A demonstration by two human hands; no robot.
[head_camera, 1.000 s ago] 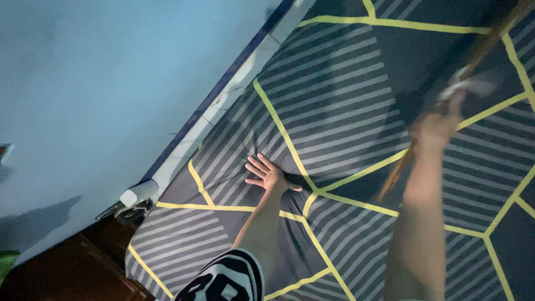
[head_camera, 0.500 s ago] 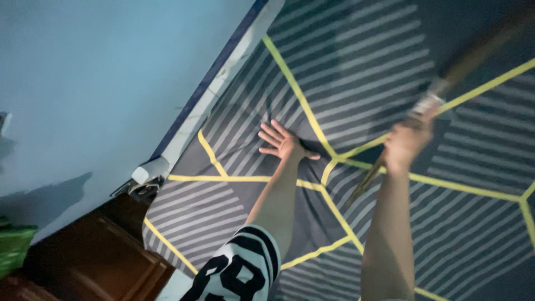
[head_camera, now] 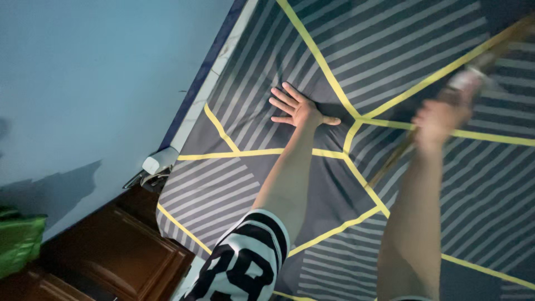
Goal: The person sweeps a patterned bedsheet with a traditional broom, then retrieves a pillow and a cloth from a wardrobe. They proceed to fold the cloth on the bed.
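Note:
My left hand (head_camera: 298,108) lies flat, fingers spread, on a dark grey bedsheet (head_camera: 390,50) with pale stripes and yellow lines. My right hand (head_camera: 437,120) is closed around a long brown stick-like broom (head_camera: 485,53), blurred by motion, which runs from the upper right down across the sheet to a point below my hand. The left arm wears a black-and-white striped sleeve (head_camera: 245,262).
A pale blue wall (head_camera: 95,72) runs along the left of the bed, with a white and dark blue edge (head_camera: 214,72) between them. A dark wooden cabinet (head_camera: 111,256) stands at the lower left, with something green (head_camera: 19,242) beside it.
The view has shifted, so the bed sits higher in frame. My right hand with the broom swung down toward the sheet, then back right. My left hand stayed flat on the sheet.

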